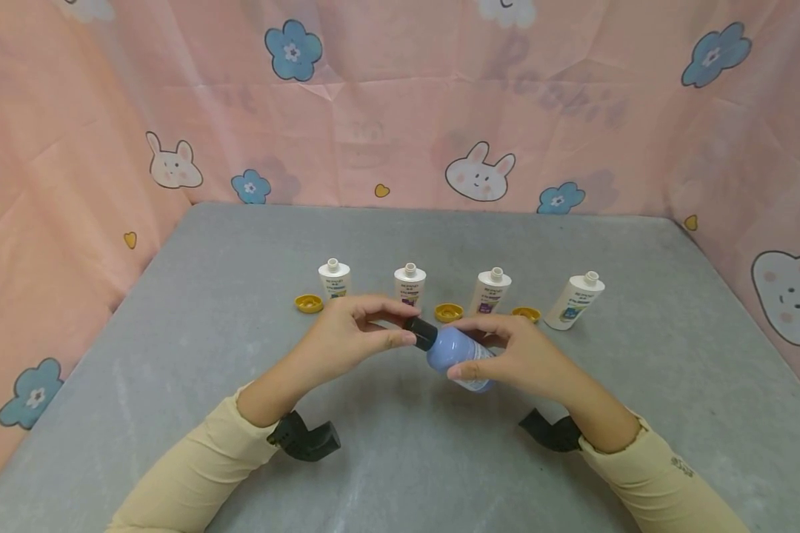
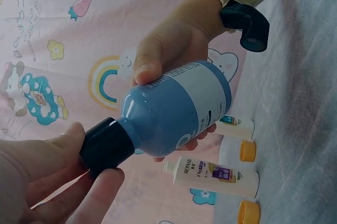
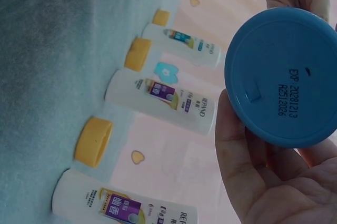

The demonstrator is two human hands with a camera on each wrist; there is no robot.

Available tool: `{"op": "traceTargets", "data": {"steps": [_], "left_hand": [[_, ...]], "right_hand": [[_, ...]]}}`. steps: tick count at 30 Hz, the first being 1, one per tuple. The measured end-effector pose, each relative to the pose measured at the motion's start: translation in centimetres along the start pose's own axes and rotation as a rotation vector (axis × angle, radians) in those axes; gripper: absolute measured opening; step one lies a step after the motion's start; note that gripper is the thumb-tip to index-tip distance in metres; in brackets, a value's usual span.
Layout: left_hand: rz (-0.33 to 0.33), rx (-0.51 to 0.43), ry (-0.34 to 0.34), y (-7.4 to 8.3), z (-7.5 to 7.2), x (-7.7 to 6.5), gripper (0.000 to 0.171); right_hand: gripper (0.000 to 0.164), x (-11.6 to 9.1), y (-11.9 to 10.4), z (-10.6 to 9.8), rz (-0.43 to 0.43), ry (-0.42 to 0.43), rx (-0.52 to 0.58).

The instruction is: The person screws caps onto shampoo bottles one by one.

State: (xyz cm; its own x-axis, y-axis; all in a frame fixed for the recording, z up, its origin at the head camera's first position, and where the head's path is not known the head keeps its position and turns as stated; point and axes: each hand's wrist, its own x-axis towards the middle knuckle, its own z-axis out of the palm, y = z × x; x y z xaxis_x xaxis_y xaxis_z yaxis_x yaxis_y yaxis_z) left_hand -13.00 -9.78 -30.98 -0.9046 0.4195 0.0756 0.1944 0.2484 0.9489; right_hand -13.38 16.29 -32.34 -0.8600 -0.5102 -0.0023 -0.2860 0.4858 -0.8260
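A blue bottle (image 1: 448, 349) with a white label is held tilted above the table, its black cap (image 1: 421, 334) pointing up and to the left. My left hand (image 1: 347, 337) pinches the cap between thumb and fingers. Around the body of the bottle curl the fingers and thumb of my right hand (image 1: 516, 355). In the left wrist view the cap (image 2: 108, 146) sits on the neck of the bottle (image 2: 176, 108). The right wrist view faces the bottle's round base (image 3: 281, 79), which bears printed date text.
Behind the hands stand several white bottles without caps, among them a left one (image 1: 334, 275) and a right one (image 1: 575, 300). Gold caps lie between them, such as one cap (image 1: 309, 303) at the left. A pink patterned cloth (image 1: 373, 111) hangs behind the grey table (image 1: 400, 459).
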Motion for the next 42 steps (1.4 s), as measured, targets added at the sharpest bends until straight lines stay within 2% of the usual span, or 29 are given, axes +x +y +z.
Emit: {"op": "traceTargets", "data": {"steps": [8,16,19,24,28,32,42], "left_hand": [[0.126,-0.028,-0.030,0.08,0.10,-0.12,0.032],[0.143,-0.038,-0.045,0.01,0.11,-0.11,0.032],[0.146,-0.039,-0.058,0.07,0.02,-0.09,0.039],[0.094,-0.058,-0.009,0.13,-0.23,-0.09,0.049],[0.014,-0.011,0.046,0.06,-0.24,-0.01,0.037],[-0.053,0.039,0.051,0.05,-0.12,0.07,0.029],[-0.069,0.049,0.025,0.09,-0.18,0.04,0.029]], "right_hand": [[0.045,0.04,0.09,-0.15,-0.002,-0.025,0.036],[0.046,0.09,0.14,-0.19,0.010,-0.023,0.011],[0.045,0.13,0.20,-0.17,0.011,-0.020,0.015],[0.045,0.22,0.25,-0.18,0.007,-0.016,0.015],[0.046,0.22,0.26,-0.18,0.011,-0.015,0.005],[0.047,0.18,0.27,-0.16,0.017,-0.014,0.005],[0.048,0.14,0.22,-0.11,0.024,-0.006,-0.003]]}}
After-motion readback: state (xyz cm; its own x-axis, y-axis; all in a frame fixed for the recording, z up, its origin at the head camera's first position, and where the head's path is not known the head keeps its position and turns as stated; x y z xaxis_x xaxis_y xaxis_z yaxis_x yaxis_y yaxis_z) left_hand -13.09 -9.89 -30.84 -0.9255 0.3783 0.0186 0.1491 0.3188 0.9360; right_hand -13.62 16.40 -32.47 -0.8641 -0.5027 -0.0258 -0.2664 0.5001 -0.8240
